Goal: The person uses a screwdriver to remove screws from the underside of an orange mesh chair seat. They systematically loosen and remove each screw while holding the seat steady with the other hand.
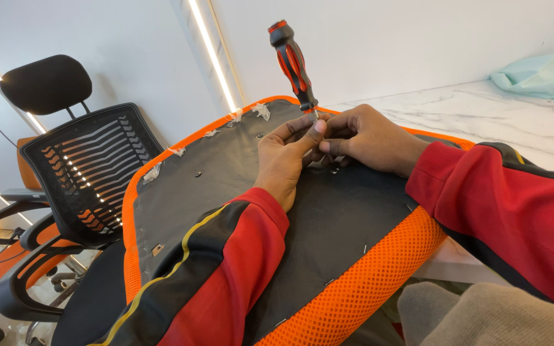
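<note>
Surface: white marble-look table point(520, 122)
On it, near edge: upturned chair seat point(238, 186), black underside w/ orange mesh rim
Far right corner: pale teal cloth point(540, 75)

The seat pad point(226, 192) lies on the table point(533, 122), office chair point(84, 173) to its left.

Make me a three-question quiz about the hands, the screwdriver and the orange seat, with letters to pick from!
1. Where does the screwdriver stand?
A. on the floor
B. upright on the seat cushion's black underside
C. on the black chair

2. What colour is the cushion's mesh edge?
A. orange
B. green
C. white

3. How are the left hand and right hand?
A. far apart
B. resting flat
C. pinched together at the screwdriver's tip

Answers: B, its tip meets the black underside; A, bright orange mesh rims the cushion; C, the fingers of both hands meet at the shaft's base.
</note>
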